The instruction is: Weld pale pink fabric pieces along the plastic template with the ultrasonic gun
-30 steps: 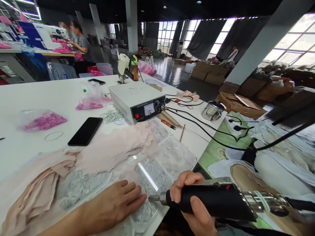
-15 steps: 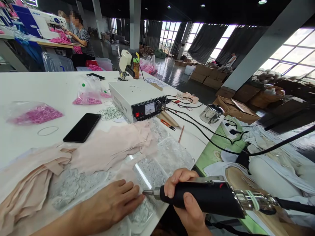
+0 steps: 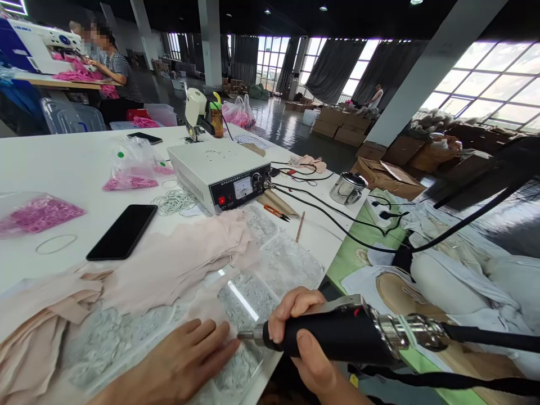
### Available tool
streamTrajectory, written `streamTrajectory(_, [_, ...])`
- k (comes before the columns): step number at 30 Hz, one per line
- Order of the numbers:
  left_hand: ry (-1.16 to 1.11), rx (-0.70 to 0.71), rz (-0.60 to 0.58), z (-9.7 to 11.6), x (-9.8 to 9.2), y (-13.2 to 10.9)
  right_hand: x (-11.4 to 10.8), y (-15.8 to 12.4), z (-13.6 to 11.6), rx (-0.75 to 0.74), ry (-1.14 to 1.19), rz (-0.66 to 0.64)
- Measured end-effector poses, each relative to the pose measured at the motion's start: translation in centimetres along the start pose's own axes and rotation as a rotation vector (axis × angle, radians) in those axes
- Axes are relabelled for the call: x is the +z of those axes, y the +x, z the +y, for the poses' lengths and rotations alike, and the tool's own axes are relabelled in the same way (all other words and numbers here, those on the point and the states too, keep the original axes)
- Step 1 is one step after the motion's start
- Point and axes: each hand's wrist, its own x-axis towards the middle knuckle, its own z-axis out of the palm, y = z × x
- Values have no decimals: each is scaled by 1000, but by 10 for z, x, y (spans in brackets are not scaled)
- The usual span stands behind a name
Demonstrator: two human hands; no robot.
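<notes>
My right hand (image 3: 304,334) is wrapped around a black ultrasonic handpiece (image 3: 333,336) with a metal lever on top and a slim metal tip pointing left. My left hand (image 3: 189,351) lies flat, fingers stretched out, on a thin pale pink fabric piece (image 3: 206,301) over a clear sheet (image 3: 291,264). The tip is right beside my left fingertips; whether it touches the fabric I cannot tell. A larger stack of pale pink fabric (image 3: 169,264) lies beyond my left hand, and folded strips (image 3: 46,320) are at the left.
Behind the fabric stands a white control box (image 3: 215,169), cabled on its right. Around it are a phone (image 3: 123,232), orange thread snips (image 3: 276,212), a steel mug (image 3: 348,187) and bags of pink pieces (image 3: 130,169). White bra cups (image 3: 447,281) lie right. A co-worker (image 3: 113,73) sits far left.
The view has shifted, so most things sit further left. Both hands and the handpiece keep nearly the same arrangement, the tip still beside my left fingertips.
</notes>
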Motion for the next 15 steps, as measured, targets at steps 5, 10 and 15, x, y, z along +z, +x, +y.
streamTrajectory(5, [43, 2, -53, 0, -9, 1, 1, 0, 4, -8, -15, 28])
streamTrajectory(10, [109, 6, -71, 0, -14, 0, -1, -2, 6, -3, -7, 34])
streamTrajectory(15, [117, 41, -105, -2, -13, -4, 0, 1, 4, -15, 13, 12])
